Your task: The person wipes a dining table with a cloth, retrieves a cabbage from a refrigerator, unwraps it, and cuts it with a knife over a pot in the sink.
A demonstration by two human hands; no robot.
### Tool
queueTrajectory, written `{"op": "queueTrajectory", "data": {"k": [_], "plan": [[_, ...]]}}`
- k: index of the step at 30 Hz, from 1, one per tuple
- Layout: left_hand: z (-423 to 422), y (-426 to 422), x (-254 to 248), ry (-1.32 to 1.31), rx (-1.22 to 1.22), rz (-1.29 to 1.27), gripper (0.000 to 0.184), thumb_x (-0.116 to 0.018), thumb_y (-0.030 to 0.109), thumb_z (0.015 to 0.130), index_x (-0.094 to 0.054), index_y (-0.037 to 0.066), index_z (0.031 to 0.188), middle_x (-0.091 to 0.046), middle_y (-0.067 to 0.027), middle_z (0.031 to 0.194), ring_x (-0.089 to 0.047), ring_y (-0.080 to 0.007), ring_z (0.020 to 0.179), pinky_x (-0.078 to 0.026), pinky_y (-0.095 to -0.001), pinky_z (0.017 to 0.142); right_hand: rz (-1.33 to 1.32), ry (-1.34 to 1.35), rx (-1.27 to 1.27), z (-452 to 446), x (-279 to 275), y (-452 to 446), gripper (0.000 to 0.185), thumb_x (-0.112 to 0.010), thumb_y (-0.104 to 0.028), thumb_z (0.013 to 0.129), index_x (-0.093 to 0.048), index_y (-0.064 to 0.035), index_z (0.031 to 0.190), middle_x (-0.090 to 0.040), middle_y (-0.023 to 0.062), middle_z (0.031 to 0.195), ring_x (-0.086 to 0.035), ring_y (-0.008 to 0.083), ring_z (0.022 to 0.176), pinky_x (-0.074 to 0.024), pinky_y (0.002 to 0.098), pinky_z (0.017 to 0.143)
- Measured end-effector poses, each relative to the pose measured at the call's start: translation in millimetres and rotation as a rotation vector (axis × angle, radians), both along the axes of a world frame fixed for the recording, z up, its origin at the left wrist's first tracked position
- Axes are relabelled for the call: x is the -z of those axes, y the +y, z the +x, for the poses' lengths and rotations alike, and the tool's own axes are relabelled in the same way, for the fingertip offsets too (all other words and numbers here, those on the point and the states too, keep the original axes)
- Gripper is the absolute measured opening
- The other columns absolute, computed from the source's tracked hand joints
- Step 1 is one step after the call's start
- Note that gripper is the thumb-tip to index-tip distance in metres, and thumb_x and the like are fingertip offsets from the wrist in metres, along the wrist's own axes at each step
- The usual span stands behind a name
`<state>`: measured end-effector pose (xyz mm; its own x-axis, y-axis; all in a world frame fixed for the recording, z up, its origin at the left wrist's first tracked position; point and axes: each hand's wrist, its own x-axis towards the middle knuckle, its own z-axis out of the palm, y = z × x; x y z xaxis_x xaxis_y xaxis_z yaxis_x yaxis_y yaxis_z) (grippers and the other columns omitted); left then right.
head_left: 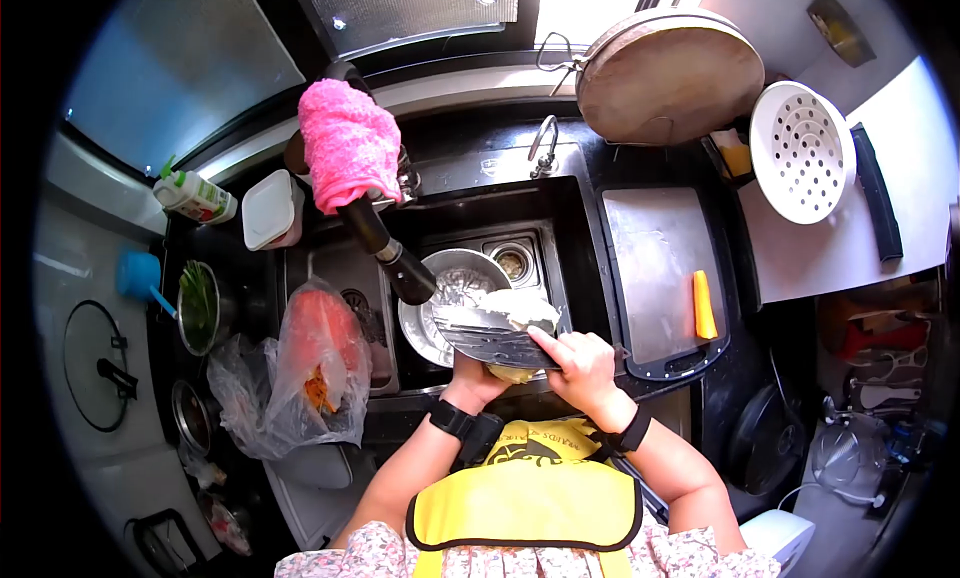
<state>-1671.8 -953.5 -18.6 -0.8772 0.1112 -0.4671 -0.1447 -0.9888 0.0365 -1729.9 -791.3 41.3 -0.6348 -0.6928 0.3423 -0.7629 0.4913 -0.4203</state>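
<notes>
My right hand (585,373) is closed at the right end of a broad, dark flat blade that looks like a cleaver (495,347). Its thumb lies on top; the handle is mostly hidden. My left hand (477,378) is partly covered by the blade and curls around a pale, whitish-yellow vegetable (512,374), whose kind I cannot make out. A white lumpy piece (520,306) shows just beyond the blade. Both hands are over the near edge of the sink, beside a round metal basin (415,323) with water in it.
A black faucet (400,268) with a pink cloth (348,143) reaches over the basin. On the left are a plastic bag with red contents (320,343) and a pot of greens (200,308). A cutting board (660,268) on the right bears an orange-yellow carrot-like stick (704,306).
</notes>
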Motion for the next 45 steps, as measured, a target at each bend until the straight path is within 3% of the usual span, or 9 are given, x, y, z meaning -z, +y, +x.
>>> {"op": "queueTrajectory", "data": {"k": [3,14,19,22,35,38,40,44,45], "plan": [[-4,-5,-7,0.13,-0.003,-0.005,0.067,-0.034,0.061,0.09,-0.046,0.008,0.129,-0.054,-0.0132,0.127,-0.055,-0.0293,0.111,-0.042,-0.0452,0.098,-0.05,-0.086,-0.035,3,-11,10,0.057,-0.062,-0.005,0.055,-0.063,-0.0141,0.112,-0.052,0.0039,0.062,-0.055,0.023,0.058,-0.0434,0.0347,0.054],[-22,-21,-50,0.042,0.028,-0.203,0.059,-0.041,0.05,0.089,-0.053,0.002,0.122,-0.059,-0.0156,0.116,-0.059,-0.0266,0.104,-0.047,-0.0383,0.091,-0.093,-0.12,-0.064,10,-14,13,0.061,-0.061,-0.002,0.051,-0.064,-0.0116,0.111,-0.055,0.005,0.061,-0.057,0.0231,0.057,-0.0445,0.0335,0.053],[-22,-22,-42,0.143,0.019,-0.149,0.059,-0.039,0.048,0.091,-0.05,0.001,0.125,-0.058,-0.0164,0.12,-0.059,-0.0276,0.105,-0.046,-0.0379,0.093,-0.093,-0.137,-0.046,13,-3,12,0.062,-0.063,-0.003,0.053,-0.062,-0.0126,0.114,-0.057,0.0052,0.063,-0.059,0.023,0.058,-0.0472,0.0338,0.056],[-24,-20,-46,0.054,0.003,-0.254,0.06,-0.035,0.051,0.09,-0.052,0.002,0.121,-0.06,-0.0152,0.115,-0.059,-0.0256,0.103,-0.047,-0.0381,0.091,-0.103,-0.118,-0.043,11,8,11,0.064,-0.063,-0.003,0.053,-0.061,-0.0132,0.116,-0.056,0.0051,0.062,-0.059,0.0232,0.057,-0.0476,0.0346,0.056],[-21,-4,-21,-0.088,-0.036,-0.091,0.06,-0.033,0.056,0.09,-0.056,0.008,0.117,-0.06,-0.0107,0.115,-0.059,-0.0289,0.103,-0.046,-0.0433,0.092,-0.027,-0.04,0.113,4,25,9,0.063,-0.062,-0.004,0.054,-0.06,-0.0134,0.116,-0.053,0.0049,0.063,-0.057,0.023,0.059,-0.0451,0.0347,0.055],[-18,-5,-16,-0.134,-0.082,-0.21,0.063,-0.034,0.058,0.088,-0.053,0.009,0.123,-0.058,-0.0122,0.119,-0.055,-0.03,0.11,-0.043,-0.0457,0.096,-0.007,-0.093,0.164,7,30,5,0.058,-0.061,-0.004,0.058,-0.06,-0.0145,0.115,-0.056,0.0063,0.065,-0.059,0.0247,0.06,-0.0464,0.0366,0.056],[-16,-9,-25,-0.145,-0.106,-0.341,0.058,-0.038,0.052,0.089,-0.053,0.006,0.121,-0.06,-0.0123,0.116,-0.06,-0.0278,0.103,-0.048,-0.0407,0.091,0.013,-0.163,0.339,-1,33,6,0.05,-0.058,-0.004,0.063,-0.064,-0.0178,0.11,-0.06,0.0088,0.068,-0.06,0.0285,0.061,-0.0473,0.0388,0.055],[-10,-24,-21,-0.095,-0.023,-0.295,0.061,-0.039,0.053,0.089,-0.05,0.006,0.126,-0.058,-0.0141,0.121,-0.059,-0.0297,0.106,-0.049,-0.0434,0.089,0.09,-0.617,0.544,-15,15,15,0.03,-0.059,-0.014,0.075,-0.068,-0.0157,0.104,-0.066,0.0143,0.081,-0.064,0.0312,0.07,-0.0509,0.0377,0.061],[-10,-25,-19,-0.088,-0.003,-0.255,0.061,-0.039,0.054,0.088,-0.05,0.006,0.126,-0.057,-0.0142,0.122,-0.059,-0.0302,0.107,-0.049,-0.044,0.089,0.004,-0.532,0.49,-13,14,15,0.028,-0.059,-0.014,0.076,-0.069,-0.0149,0.103,-0.066,0.0143,0.08,-0.064,0.0314,0.07,-0.0508,0.0368,0.061]]}}
